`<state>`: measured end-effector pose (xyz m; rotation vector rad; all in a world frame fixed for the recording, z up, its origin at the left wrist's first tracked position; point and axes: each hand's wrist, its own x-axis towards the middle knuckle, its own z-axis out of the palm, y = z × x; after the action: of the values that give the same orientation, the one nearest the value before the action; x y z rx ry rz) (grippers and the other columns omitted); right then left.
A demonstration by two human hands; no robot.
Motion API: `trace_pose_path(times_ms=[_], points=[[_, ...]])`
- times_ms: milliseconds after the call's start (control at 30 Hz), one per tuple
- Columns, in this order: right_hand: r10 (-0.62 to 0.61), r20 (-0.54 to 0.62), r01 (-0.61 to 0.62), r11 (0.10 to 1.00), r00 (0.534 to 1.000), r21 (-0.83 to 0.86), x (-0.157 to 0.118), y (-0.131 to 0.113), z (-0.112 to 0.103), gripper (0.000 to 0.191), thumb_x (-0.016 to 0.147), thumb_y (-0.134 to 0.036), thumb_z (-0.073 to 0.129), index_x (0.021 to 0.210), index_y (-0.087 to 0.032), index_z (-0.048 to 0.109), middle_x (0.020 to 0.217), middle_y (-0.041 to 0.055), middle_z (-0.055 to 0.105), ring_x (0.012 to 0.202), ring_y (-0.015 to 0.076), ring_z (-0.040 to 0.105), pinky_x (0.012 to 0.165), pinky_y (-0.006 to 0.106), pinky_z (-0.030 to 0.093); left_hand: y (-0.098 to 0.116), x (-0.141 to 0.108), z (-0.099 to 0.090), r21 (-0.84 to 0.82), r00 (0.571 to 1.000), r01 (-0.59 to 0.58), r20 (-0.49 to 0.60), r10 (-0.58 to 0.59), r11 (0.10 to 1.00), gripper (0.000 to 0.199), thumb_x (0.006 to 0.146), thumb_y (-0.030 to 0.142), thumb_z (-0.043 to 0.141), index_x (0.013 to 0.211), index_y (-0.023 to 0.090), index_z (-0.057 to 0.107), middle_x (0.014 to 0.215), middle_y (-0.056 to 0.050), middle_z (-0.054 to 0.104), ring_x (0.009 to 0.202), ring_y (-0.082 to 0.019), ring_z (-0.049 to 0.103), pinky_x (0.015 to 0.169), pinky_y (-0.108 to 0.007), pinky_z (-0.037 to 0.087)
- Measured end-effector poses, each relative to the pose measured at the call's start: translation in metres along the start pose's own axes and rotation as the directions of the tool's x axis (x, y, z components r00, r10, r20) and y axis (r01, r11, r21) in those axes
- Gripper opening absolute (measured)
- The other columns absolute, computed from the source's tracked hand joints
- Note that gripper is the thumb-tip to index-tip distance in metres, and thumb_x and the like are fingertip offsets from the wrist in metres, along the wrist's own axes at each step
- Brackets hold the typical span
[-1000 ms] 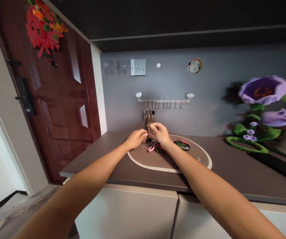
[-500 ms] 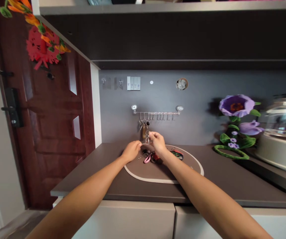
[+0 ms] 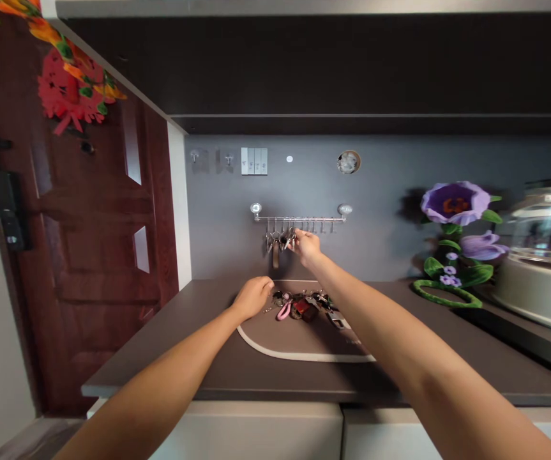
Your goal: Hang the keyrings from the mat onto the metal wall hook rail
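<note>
My right hand is raised to the clear hook rail on the grey wall, its fingers pinched on a bunch of keys just below the hooks. Whether the ring is on a hook I cannot tell. Several key sets, one with a brown fob, hang at the rail's left end. Lower down, my left hand is closed above the left edge of the brown mat; what its fingers hold, if anything, is hidden. Beside it on the mat lie a pink loop strap and a pile of keys and fobs.
A dark shelf overhangs the counter. Purple knitted-looking flowers, a long flat black object and a clear-domed white appliance stand or lie at the right. A dark red door is at the left.
My right hand has risen from just above the mat to the hook rail with the keys. The left hand has stayed low near the mat, apart from the right hand.
</note>
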<state>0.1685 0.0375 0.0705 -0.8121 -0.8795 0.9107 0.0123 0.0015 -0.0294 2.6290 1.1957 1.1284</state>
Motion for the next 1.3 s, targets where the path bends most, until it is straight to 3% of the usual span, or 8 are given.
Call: trace_pose_path(times_ms=[300, 933, 1300], points=[[0.069, -0.087, -0.071, 0.997, 0.994, -0.018, 0.016, 0.0, 0.008, 0.016, 0.079, -0.02, 0.053, 0.065, -0.017, 0.045, 0.045, -0.0071, 0.045, 0.041, 0.0034, 0.046, 0.046, 0.017, 0.051, 0.001, 0.001, 0.0, 0.009, 1.0, -0.008, 0.015, 0.008, 1.0, 0.03, 0.085, 0.024, 0.03, 0.07, 0.017, 0.056, 0.068, -0.003, 0.059, 0.067, -0.014, 0.052, 0.065, -0.025, 0.036], [0.096, -0.039, -0.098, 0.994, 0.995, -0.044, 0.011, 0.011, 0.004, 0.015, 0.078, -0.016, 0.052, 0.064, -0.016, 0.046, 0.044, -0.0059, 0.046, 0.039, 0.0043, 0.044, 0.045, 0.019, 0.049, 0.0, 0.0, -0.003, -0.049, 0.999, 0.047, 0.015, -0.046, 0.998, 0.028, 0.084, 0.022, 0.031, 0.072, 0.017, 0.056, 0.067, -0.002, 0.059, 0.062, -0.013, 0.052, 0.062, -0.024, 0.037], [-0.041, -0.05, 0.027, 0.964, 0.998, -0.266, 0.026, 0.022, -0.004, 0.014, 0.077, -0.02, 0.052, 0.064, -0.015, 0.048, 0.044, -0.0072, 0.041, 0.039, 0.0036, 0.035, 0.038, 0.014, 0.033, -0.004, 0.001, -0.002, -0.082, 0.998, 0.059, 0.035, -0.057, 0.995, 0.025, 0.083, 0.022, 0.032, 0.075, 0.016, 0.055, 0.067, -0.002, 0.059, 0.06, -0.011, 0.052, 0.061, -0.022, 0.038]])
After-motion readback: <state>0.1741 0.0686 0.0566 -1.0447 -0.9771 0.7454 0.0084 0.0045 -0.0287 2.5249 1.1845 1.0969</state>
